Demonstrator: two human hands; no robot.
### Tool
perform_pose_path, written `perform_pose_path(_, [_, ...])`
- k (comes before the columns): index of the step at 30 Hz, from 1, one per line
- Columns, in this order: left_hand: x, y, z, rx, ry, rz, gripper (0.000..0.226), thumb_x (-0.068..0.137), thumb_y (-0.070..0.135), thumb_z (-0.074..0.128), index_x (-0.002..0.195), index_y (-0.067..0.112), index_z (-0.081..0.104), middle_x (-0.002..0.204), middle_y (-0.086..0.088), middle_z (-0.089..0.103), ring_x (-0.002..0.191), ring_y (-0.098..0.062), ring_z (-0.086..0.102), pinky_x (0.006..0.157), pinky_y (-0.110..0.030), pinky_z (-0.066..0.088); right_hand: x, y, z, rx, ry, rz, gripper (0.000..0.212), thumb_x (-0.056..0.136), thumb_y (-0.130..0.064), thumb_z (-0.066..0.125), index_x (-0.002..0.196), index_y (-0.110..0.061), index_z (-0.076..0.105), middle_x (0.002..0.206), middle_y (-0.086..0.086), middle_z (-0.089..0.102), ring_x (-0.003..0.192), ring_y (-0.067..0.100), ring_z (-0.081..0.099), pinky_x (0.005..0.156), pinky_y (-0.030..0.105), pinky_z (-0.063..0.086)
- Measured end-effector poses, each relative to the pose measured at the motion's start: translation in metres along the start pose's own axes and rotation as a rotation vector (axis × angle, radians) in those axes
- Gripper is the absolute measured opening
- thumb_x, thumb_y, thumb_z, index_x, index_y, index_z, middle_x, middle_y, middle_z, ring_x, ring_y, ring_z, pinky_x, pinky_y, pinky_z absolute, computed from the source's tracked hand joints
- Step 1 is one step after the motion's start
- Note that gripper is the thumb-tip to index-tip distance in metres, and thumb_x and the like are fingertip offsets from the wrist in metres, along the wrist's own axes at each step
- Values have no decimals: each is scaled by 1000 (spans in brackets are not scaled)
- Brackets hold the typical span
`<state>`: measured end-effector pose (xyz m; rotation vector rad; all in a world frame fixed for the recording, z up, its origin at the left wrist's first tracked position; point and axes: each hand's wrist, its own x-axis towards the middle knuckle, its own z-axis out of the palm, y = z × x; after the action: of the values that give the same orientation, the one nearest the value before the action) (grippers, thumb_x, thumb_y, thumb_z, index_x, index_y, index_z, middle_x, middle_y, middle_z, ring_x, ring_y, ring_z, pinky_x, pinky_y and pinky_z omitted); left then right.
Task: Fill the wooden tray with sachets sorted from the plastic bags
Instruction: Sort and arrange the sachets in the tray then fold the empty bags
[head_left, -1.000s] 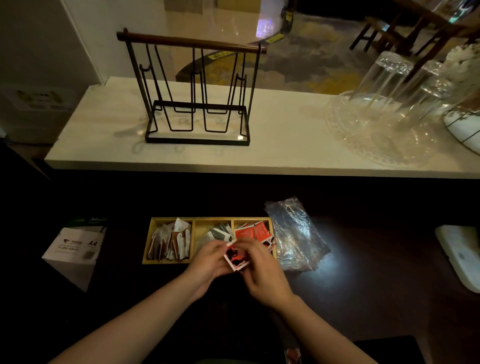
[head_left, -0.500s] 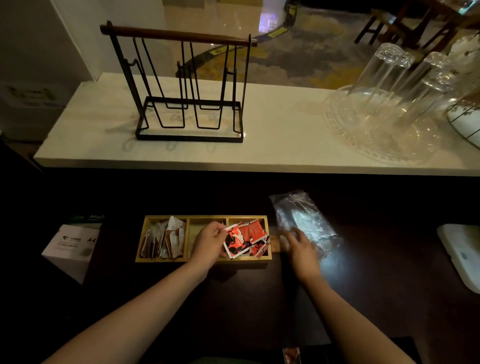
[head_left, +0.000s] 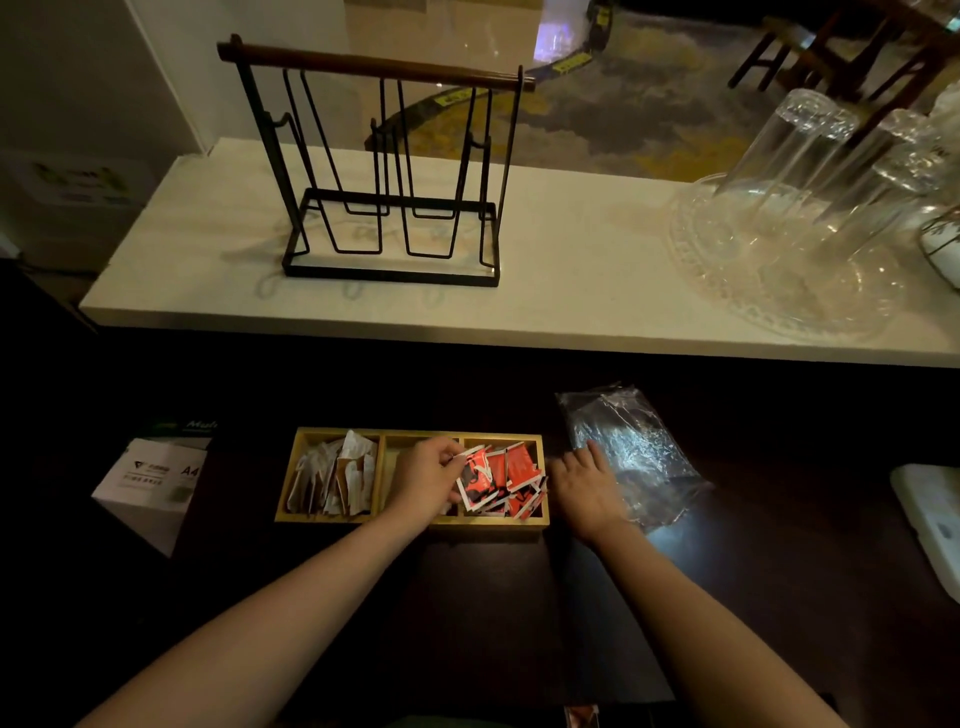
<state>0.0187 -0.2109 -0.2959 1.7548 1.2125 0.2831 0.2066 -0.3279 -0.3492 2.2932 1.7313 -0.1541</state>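
A wooden tray (head_left: 410, 526) with three compartments lies on the dark counter. Its left compartment holds pale brown-and-white sachets (head_left: 335, 478). Its right compartment holds red sachets (head_left: 501, 480). My left hand (head_left: 426, 480) covers the middle compartment and pinches the corner of a red sachet at the right compartment's edge. My right hand (head_left: 584, 486) rests flat just right of the tray, fingertips touching a crumpled clear plastic bag (head_left: 631, 449). The middle compartment's contents are hidden.
A white A4 paper box (head_left: 150, 483) sits left of the tray. A white object (head_left: 930, 519) lies at the right edge. On the pale upper shelf stand a black wire rack (head_left: 389, 171) and upturned glasses on a clear platter (head_left: 779, 249).
My hands have parted: the left carried the red sachets into the tray's right compartment, and the right moved over to the plastic bag. The camera has tilted slightly.
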Motion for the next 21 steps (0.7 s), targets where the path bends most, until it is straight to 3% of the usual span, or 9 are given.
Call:
perform_pose_path(4, [15, 10, 11, 82, -3, 50, 3, 90, 18, 58, 90, 21, 57, 82, 5, 59, 69, -11, 62, 52, -18, 44, 13, 6, -1, 45, -137, 38, 43, 89, -42, 53, 121, -13, 54, 121, 8, 62, 127, 29, 43, 119, 43, 7])
perform_pose_path(8, [16, 11, 25, 233, 33, 138, 28, 88, 14, 59, 114, 20, 53, 115, 3, 52, 96, -12, 59, 68, -18, 48, 17, 13, 0, 71, -170, 47, 52, 86, -51, 53, 121, -13, 54, 125, 10, 59, 131, 31, 39, 120, 46, 7])
perform_pose_path(11, [7, 2, 22, 471, 41, 312, 32, 90, 15, 54, 121, 21, 51, 126, 5, 43, 103, -11, 55, 73, -25, 54, 15, 11, -1, 246, -66, 88, 36, 84, -40, 62, 109, -14, 56, 114, 9, 66, 123, 29, 48, 115, 40, 22])
perform_pose_path(13, [0, -12, 19, 657, -61, 480, 35, 90, 15, 50, 125, 20, 51, 130, 4, 48, 115, -14, 48, 85, -30, 52, 13, 11, -5, 503, 77, 184, 24, 82, -29, 68, 101, -16, 59, 101, 7, 69, 104, 26, 60, 93, 35, 44])
perform_pose_path(14, [-2, -19, 18, 704, -110, 541, 38, 90, 13, 49, 128, 20, 50, 132, 3, 50, 120, -15, 46, 91, -32, 49, 13, 12, -10, 635, 141, 243, 20, 81, -24, 71, 97, -15, 62, 95, 6, 70, 93, 22, 63, 79, 31, 48])
perform_pose_path(17, [-10, -34, 11, 757, -120, 613, 42, 88, 15, 51, 130, 21, 52, 134, 3, 55, 125, -15, 46, 102, -33, 42, 17, 9, -33, 848, 322, 363, 11, 81, -23, 72, 89, -16, 70, 81, 0, 72, 71, 12, 62, 60, 24, 41])
perform_pose_path(21, [-15, -44, -11, 812, 5, 644, 36, 79, 24, 63, 114, 29, 62, 126, 8, 62, 121, -13, 52, 103, -38, 44, 32, -21, -69, 1174, 343, 376, 7, 82, -24, 72, 87, -21, 70, 75, -10, 67, 71, 7, 62, 63, 22, 47])
